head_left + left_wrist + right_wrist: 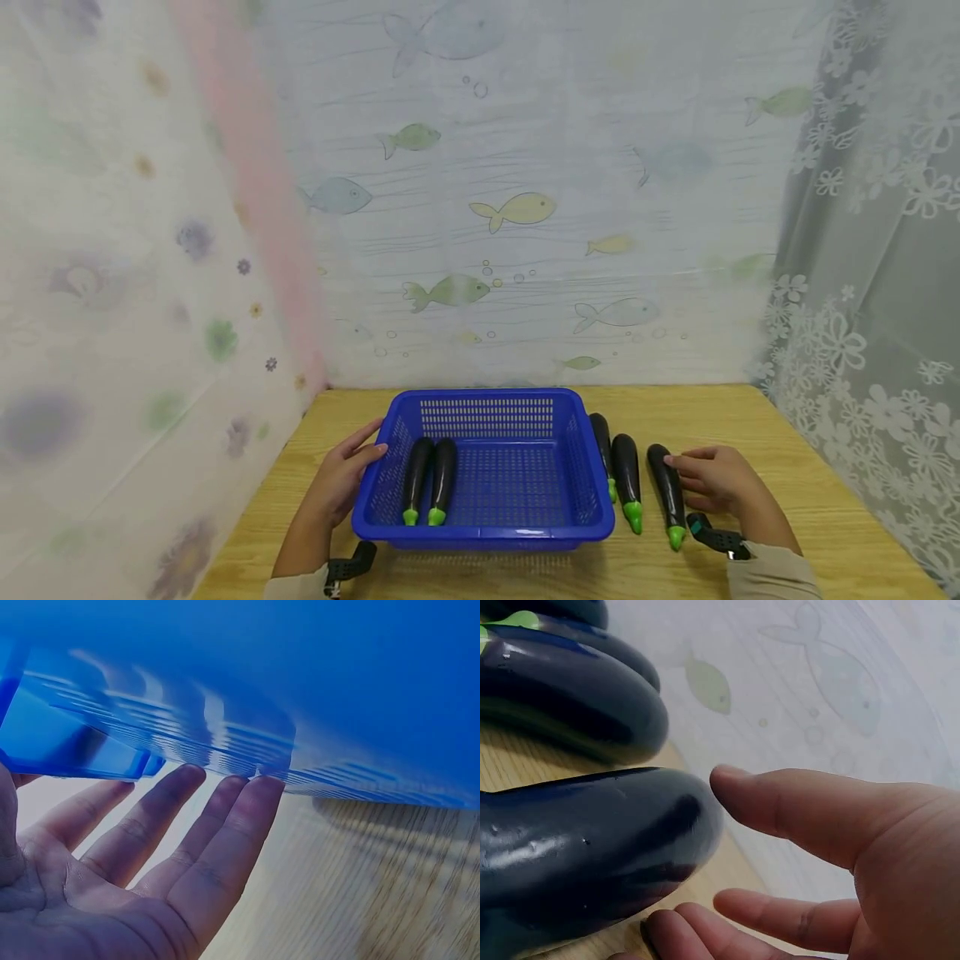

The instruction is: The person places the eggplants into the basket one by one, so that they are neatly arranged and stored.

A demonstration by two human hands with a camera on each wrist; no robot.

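A blue plastic basket (483,532) with slotted walls stands on the table. Two dark eggplants with green stem ends, one left (417,479) and one right (444,477), lie side by side in its left part. My left hand (339,479) is at the basket's left side; in the left wrist view its fairly straight fingers (225,840) touch the outer wall. Right of the basket lie an eggplant partly hidden by it (602,450), a second eggplant (627,477) and a third eggplant (666,487). Beside the third, my right hand (716,482) has thumb and fingers spread around its rounded end, not gripping.
The wooden table (810,500) reaches back to a fish-print curtain (525,250). A flower-print cloth (135,333) hangs on the left, and a sheer flowered curtain (885,375) on the right. Both wrists wear a black camera strap.
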